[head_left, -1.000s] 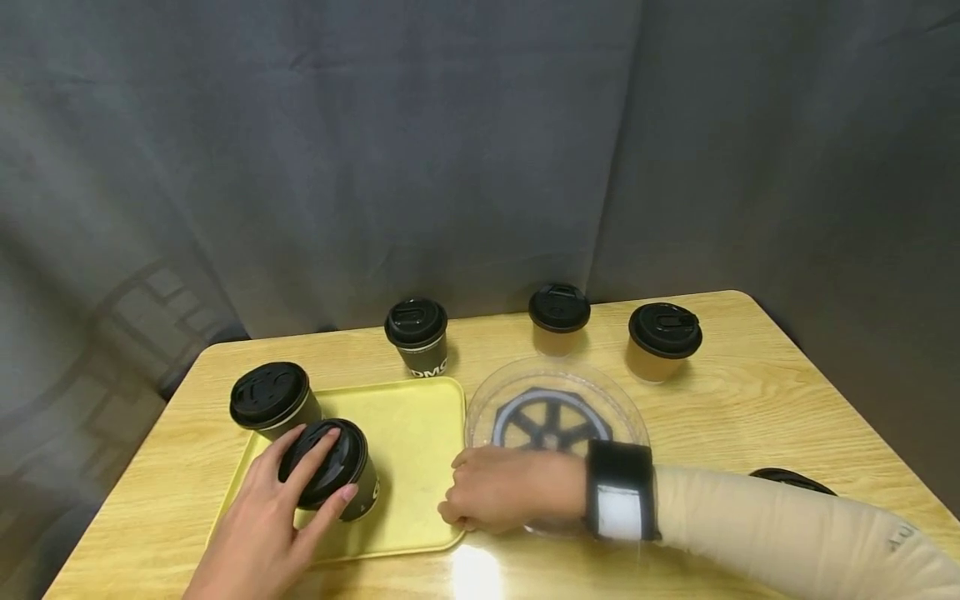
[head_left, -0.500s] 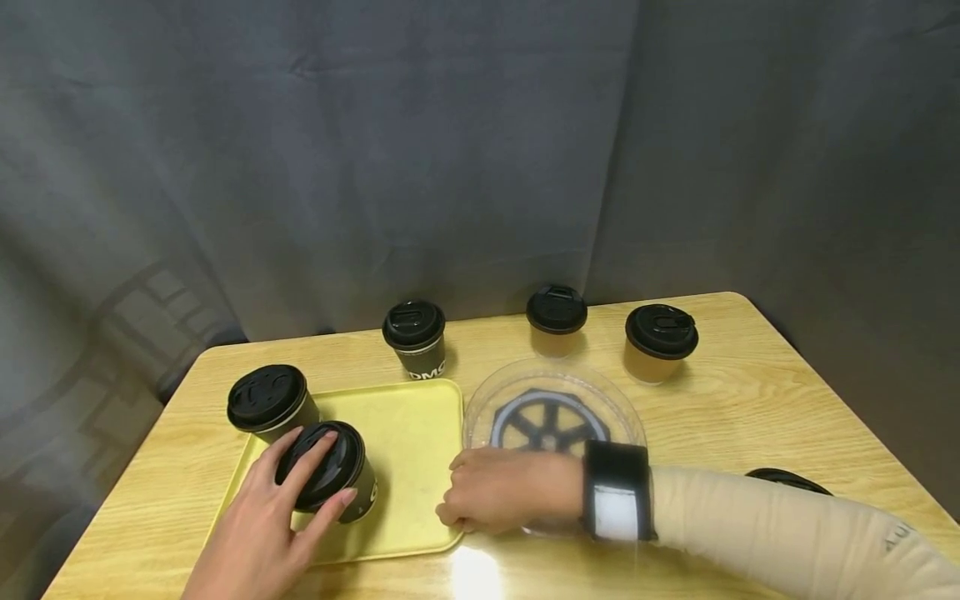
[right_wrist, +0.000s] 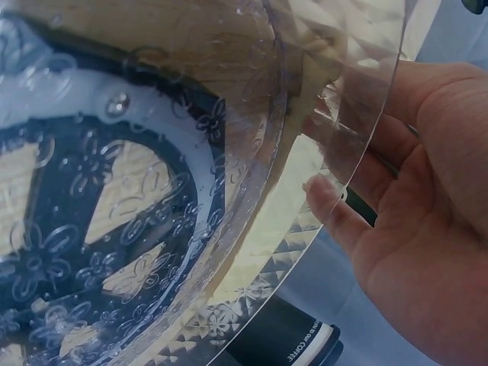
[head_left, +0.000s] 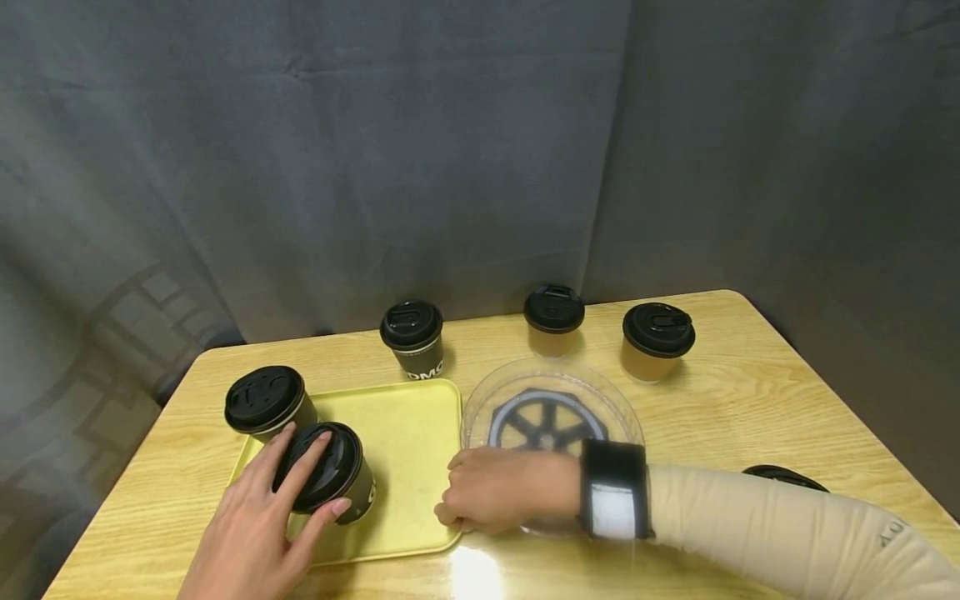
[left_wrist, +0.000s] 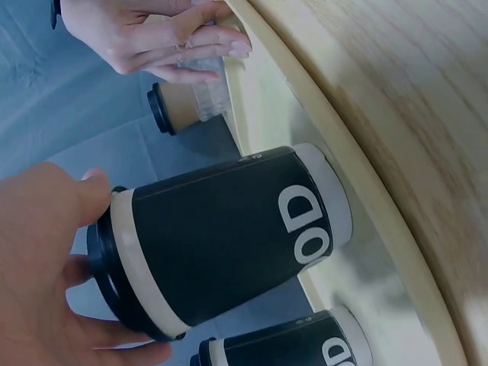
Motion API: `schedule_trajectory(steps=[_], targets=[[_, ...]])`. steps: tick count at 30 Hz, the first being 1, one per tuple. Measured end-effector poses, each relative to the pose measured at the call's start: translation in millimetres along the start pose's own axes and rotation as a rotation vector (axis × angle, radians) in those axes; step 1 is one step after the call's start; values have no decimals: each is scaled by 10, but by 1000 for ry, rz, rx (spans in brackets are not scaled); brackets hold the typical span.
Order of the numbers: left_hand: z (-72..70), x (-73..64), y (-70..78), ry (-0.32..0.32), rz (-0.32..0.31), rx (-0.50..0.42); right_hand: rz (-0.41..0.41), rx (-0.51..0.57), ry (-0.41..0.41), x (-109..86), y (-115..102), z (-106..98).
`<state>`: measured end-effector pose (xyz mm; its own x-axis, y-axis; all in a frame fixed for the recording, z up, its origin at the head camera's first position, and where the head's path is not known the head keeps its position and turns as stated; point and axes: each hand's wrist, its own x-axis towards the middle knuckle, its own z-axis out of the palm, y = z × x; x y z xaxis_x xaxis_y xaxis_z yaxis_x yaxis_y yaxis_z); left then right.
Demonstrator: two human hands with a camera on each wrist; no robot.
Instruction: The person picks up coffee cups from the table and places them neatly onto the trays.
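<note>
My left hand [head_left: 255,521] holds a black paper coffee cup [head_left: 363,492] from above, fingers and thumb spread round its black lid [head_left: 337,462]. In the left wrist view the cup [left_wrist: 221,229] appears with pale lettering, its base at the tray. A yellow tray [head_left: 416,467] lies beneath it. My right hand [head_left: 506,492] grips the tray's near right edge with curled fingers; in the left wrist view those fingertips touch the rim. Behind that wrist sits a clear round dish [head_left: 626,408], its patterned rim crossing in front of the fingers in the right wrist view.
Another black lidded cup [head_left: 273,400] stands at the tray's back left. Along the back are a black cup [head_left: 416,354] and two brown cups, one central [head_left: 553,337] and one right [head_left: 648,362]. A dark spoked disc [head_left: 547,417] shows through the dish. A black object [head_left: 783,477] lies partly behind the right sleeve.
Both hands keep their places on the cup and the tray edge. The whole head view has shifted very slightly; nothing else visibly moves.
</note>
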<state>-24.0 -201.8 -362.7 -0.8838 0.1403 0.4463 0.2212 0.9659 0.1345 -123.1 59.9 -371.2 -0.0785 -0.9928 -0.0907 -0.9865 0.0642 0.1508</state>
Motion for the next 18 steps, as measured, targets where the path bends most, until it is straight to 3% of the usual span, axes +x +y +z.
schedule_trajectory(steps=[5, 18], targets=[[-13, -75, -72, 67, 45, -1, -4, -6, -8, 4, 2, -10], [-32, -237, -214, 57, 0, 32, 6, 17, -13, -1, 3, -22]])
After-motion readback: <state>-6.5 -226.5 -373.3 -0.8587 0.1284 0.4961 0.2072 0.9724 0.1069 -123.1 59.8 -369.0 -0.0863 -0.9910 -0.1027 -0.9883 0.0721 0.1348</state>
